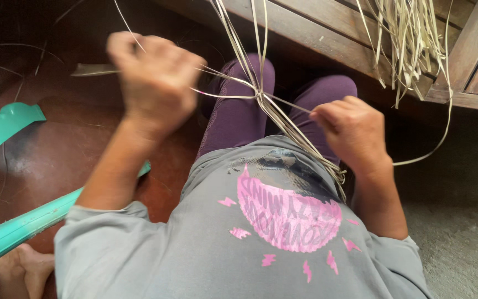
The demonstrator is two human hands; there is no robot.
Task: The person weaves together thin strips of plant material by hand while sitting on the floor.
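Grey shirt [206,249] is filling the foreground; both hands, left [153,83] and right [349,127], are clenching pale straw strands [275,113] over the lap, pulling apart. Overtightening could be snapping them.

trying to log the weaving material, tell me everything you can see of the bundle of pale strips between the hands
The bundle of pale strips looks like thin, flat dried leaf or straw. Strands run down from the top, gather over the purple-clad knees, then continue toward the lap. The left hand grips side strands; the right hand pinches one.
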